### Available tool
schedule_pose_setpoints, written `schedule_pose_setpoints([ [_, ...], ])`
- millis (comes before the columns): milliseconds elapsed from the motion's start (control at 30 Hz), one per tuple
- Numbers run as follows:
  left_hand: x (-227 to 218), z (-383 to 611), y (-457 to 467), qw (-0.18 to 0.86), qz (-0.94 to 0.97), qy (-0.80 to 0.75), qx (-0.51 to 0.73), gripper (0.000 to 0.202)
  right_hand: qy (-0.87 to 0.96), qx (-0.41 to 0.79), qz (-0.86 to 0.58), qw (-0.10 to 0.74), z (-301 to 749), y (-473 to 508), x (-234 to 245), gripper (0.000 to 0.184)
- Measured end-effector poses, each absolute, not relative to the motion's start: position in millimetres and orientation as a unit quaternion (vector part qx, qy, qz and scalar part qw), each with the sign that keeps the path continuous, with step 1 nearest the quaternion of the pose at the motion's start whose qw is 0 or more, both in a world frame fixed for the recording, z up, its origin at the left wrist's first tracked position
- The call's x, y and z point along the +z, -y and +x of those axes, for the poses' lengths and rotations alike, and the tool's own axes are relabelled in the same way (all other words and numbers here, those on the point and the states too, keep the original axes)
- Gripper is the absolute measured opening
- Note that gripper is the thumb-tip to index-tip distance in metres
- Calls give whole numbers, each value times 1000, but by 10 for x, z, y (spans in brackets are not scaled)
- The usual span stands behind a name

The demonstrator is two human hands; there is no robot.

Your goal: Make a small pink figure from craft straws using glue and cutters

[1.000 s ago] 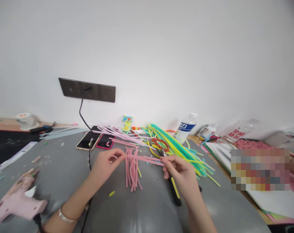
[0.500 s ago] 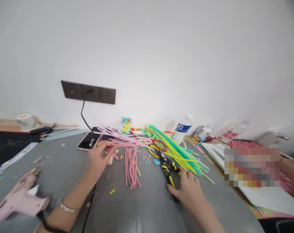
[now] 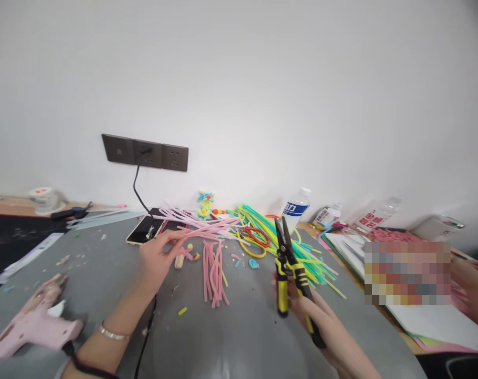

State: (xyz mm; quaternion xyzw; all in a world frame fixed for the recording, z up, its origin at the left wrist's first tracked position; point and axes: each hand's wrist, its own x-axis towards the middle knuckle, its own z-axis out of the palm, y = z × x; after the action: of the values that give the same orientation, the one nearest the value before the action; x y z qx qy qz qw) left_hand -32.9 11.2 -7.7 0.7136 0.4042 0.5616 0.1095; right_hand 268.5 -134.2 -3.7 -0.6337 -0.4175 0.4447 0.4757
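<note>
Between the fingers of my left hand (image 3: 159,259) are several long pink pipe cleaners (image 3: 207,230), pinched at one end and pointing to the right. My right hand (image 3: 308,305) is wrapped round black-and-yellow wire cutters (image 3: 288,268), lifted off the table with the jaws pointing up and away. Below the held stems lies a bunch of shorter pink pipe cleaners (image 3: 213,273). Behind the cutters spreads a pile of yellow and green pipe cleaners (image 3: 262,226), with red and yellow loops (image 3: 257,241) at its near side.
A pink glue gun (image 3: 33,329) lies at the left, its black cord running past my forearm. A phone (image 3: 144,230), a small colourful figure (image 3: 206,204) and a water bottle (image 3: 297,210) are near the wall. Another person's hand (image 3: 474,284) is at the far right.
My right hand has picked the wire cutters up from the table and turned them jaws upward. My left hand still holds the pink pipe cleaners, nearly in the same place.
</note>
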Motion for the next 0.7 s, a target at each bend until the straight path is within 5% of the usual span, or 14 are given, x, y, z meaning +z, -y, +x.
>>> schedule_pose_setpoints([
  [100, -85, -329, -125, 103, 722, -376, 572, 15, 361, 686, -399, 491, 2405, 1331, 95, 44],
  [200, -95, -330, -148, 94, 727, -345, 587, 14, 310, 786, -270, 461, 2149, 1297, 105, 40],
  [700, -114, -346, -159, 76, 734, -316, 597, 11, 300, 812, -225, 447, 2040, 1152, 123, 36],
])
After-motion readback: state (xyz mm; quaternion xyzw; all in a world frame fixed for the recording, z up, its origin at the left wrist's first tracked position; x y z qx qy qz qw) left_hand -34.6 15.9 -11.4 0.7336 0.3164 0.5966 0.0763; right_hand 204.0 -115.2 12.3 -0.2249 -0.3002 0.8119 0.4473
